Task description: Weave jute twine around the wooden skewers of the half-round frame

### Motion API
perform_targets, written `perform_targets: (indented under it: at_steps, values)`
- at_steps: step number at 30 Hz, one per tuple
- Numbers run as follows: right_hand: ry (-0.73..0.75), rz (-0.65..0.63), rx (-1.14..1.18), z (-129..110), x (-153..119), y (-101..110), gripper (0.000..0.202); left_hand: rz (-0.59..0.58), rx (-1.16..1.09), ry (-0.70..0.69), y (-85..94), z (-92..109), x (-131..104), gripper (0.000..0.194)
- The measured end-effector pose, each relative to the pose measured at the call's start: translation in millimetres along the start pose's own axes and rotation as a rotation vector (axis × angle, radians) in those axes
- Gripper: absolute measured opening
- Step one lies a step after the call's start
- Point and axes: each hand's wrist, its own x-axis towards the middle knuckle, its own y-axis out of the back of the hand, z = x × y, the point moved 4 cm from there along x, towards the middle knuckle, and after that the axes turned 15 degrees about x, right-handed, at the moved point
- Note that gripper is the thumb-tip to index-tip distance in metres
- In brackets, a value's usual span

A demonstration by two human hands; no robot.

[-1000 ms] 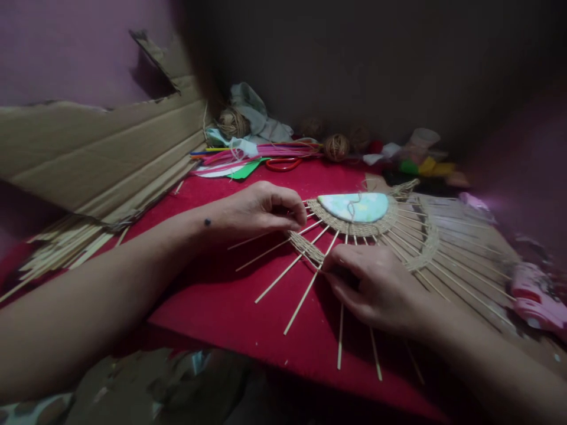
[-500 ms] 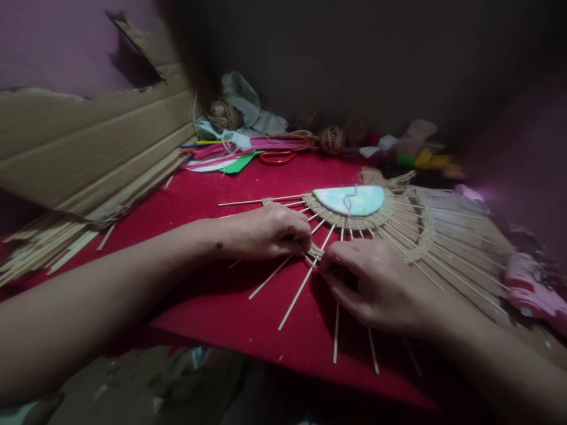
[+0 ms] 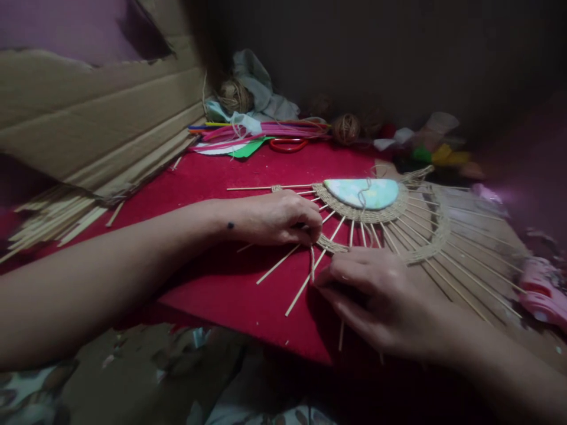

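A half-round weaving of thin sticks [image 3: 297, 298] and natural twine fans out over the red cloth. A pale blue-green half-disc [image 3: 361, 193] lies at its centre, with a loose curl of string on it. My left hand [image 3: 290, 217] is closed, its fingertips pinching the outer woven band [image 3: 332, 245] where it crosses the sticks. From there a short length of twine [image 3: 312, 262] runs down to my right hand [image 3: 370, 289], whose thumb and forefinger are pinched on it below the band. My right hand covers several of the front sticks.
Torn cardboard [image 3: 101, 124] and a pile of loose sticks [image 3: 57, 227] are on the left. Balls of twine [image 3: 346, 128], coloured strips and red-handled scissors [image 3: 287, 146] lie at the back. A pink glue gun [image 3: 538, 289] rests at the right, near the cloth-covered table's edge.
My right hand has drawn the twine down and away from the band, so a strand now shows between my hands. My left hand keeps its pinch. The whole view has shifted slightly.
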Motion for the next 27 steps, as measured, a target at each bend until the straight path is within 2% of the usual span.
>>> perform_targets:
  at_steps: [6, 12, 17, 22, 27]
  values:
    - [0.035, -0.007, 0.0, -7.2, -3.7, -14.9, 0.017, -0.008, 0.042, -0.036, 0.4, -0.6, 1.1, 0.011]
    - [0.147, 0.069, -0.067, -19.3, -5.0, -31.3, 0.015, 0.002, 0.052, -0.062, -0.6, -2.7, -0.3, 0.01]
    - [0.193, -0.034, -0.237, -26.7, -1.0, -41.9, 0.021, -0.014, 0.026, -0.072, -1.5, -3.4, 0.4, 0.01]
    - [0.344, -0.19, -0.48, -39.8, -3.6, -44.0, 0.017, -0.007, 0.028, -0.075, -1.9, -3.6, 1.1, 0.011]
    - [0.36, -0.229, -0.551, -44.7, -2.6, -44.8, 0.016, -0.006, 0.044, -0.068, -3.0, -5.0, 1.4, 0.009]
